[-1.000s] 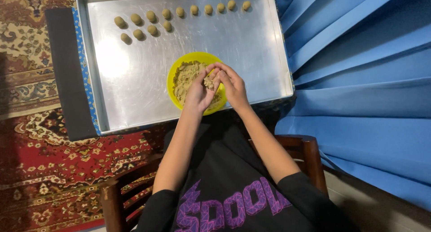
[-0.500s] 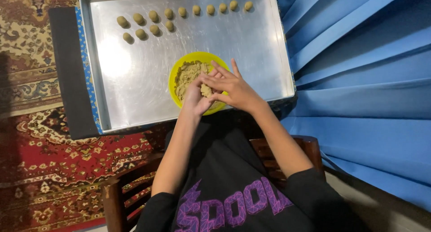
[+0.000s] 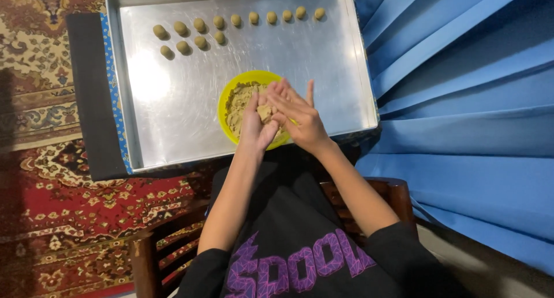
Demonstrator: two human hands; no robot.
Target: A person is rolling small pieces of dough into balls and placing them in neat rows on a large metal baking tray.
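Roughly thirteen dough balls [image 3: 199, 25], one yellow bowl [image 3: 245, 79], one tray [image 3: 173, 107].

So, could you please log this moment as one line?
left hand + right hand: pressing beige dough lump | over round yellow bowl | on rectangular metal tray

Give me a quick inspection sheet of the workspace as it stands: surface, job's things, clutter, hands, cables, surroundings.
Surface: large metal tray, mostly bare, lying over a dark mat.
Job's things: yellow bowl of crumbly dough on the tray; small lump of dough pressed between both palms; thirteen dough balls in two rows along the tray's far edge.
Clutter: nothing seen.
Hands: left hand and right hand cupped together over the bowl, lump in their grip.
Cables: nothing seen.
Surroundings: patterned red rug, blue curtain, wooden chair under the person.
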